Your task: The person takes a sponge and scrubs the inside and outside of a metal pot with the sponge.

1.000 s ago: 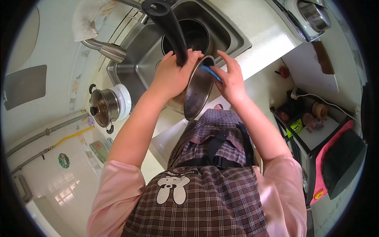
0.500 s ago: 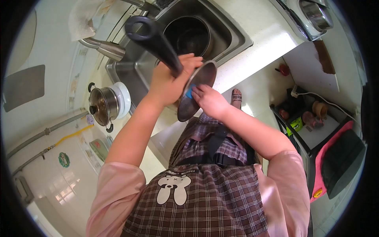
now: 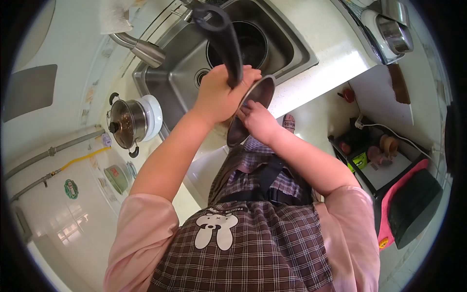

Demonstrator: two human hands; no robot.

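Note:
Tilted on edge between my hands is a shallow dark frying pan (image 3: 265, 92) with a long black handle (image 3: 224, 41) pointing up towards the camera. My left hand (image 3: 217, 95) grips it where the handle meets the rim. The fingers of my right hand (image 3: 260, 121) are bunched and pressed against the pan's inner face. Under those fingertips a blue sponge (image 3: 249, 103) is almost wholly hidden. Behind the pan, a deep dark pot (image 3: 261, 44) sits in the steel sink (image 3: 177, 82).
The faucet (image 3: 147, 52) reaches over the sink from the left. A glass-lidded pot (image 3: 127, 121) stands beside a white dish (image 3: 153, 117) on the counter. Metal bowls (image 3: 395, 36) are at the upper right. A black shelf unit (image 3: 384, 170) with several things stands at the right.
The camera view has shifted slightly, and the pan and both hands appear a little further right. My right fingers have moved on the pan's inner face, and less of the blue sponge shows.

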